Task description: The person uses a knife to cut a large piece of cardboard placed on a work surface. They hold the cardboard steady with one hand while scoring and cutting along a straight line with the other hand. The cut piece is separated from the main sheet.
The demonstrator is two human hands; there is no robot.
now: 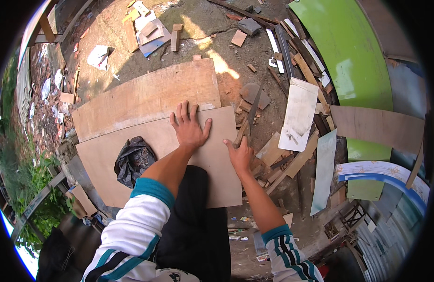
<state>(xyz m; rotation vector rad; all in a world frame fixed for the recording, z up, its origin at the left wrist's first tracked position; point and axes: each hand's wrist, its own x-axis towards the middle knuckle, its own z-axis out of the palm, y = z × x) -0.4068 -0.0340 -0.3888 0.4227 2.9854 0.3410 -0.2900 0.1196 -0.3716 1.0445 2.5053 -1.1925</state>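
My left hand (pixel 190 130) lies on a light brown plywood sheet (pixel 99 157), fingers spread towards its far edge. Past that edge is a second wooden board (pixel 151 91), more orange in tone. My right hand (pixel 240 152) is wrapped round the wooden handle of a handsaw (pixel 256 101), beside the sheet's right edge. The saw's narrow blade points away from me; I cannot tell whether it touches the sheet. A crumpled black plastic bag (pixel 134 162) with small bits inside, perhaps nails, sits on the sheet left of my left forearm. My knee, in dark trousers, is over the sheet's near part.
Wood offcuts (pixel 297 160) and a whitish panel (pixel 299 113) are scattered to the right. A large green panel (pixel 348 51) stands beyond them. More wood pieces (pixel 153 35) lie at the far left, with rubble and litter (pixel 50 89) along the left side.
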